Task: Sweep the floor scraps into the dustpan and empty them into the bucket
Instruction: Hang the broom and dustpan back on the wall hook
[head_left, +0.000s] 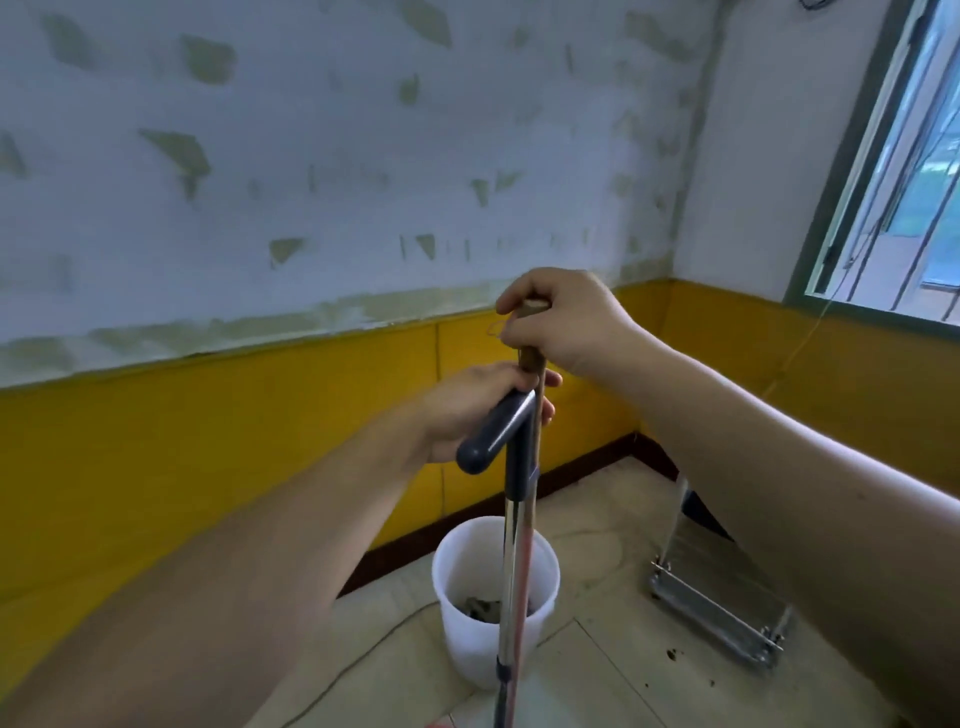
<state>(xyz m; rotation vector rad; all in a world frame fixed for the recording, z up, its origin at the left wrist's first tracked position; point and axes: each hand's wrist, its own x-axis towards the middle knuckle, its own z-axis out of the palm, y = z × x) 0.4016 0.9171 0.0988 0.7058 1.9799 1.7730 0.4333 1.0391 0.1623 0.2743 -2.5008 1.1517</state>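
My left hand (470, 410) grips the dark grey T-shaped grip of the dustpan handle (511, 561), a chrome pole that runs straight down. My right hand (563, 325) is closed around the wooden top of the broom stick (525, 545), which stands right beside the chrome pole. Both poles stand upright in front of a white plastic bucket (462, 566) on the floor. Dark scraps (480, 608) lie at the bucket's bottom. The dustpan tray and the broom head are out of sight below the frame.
A metal bracket with a handle (717, 613) lies on the pale tiled floor to the right. A few dark crumbs (670, 654) dot the tiles near it. A thin cable (374, 649) runs across the floor. Yellow-panelled walls meet in a corner behind; a window (904, 171) is at right.
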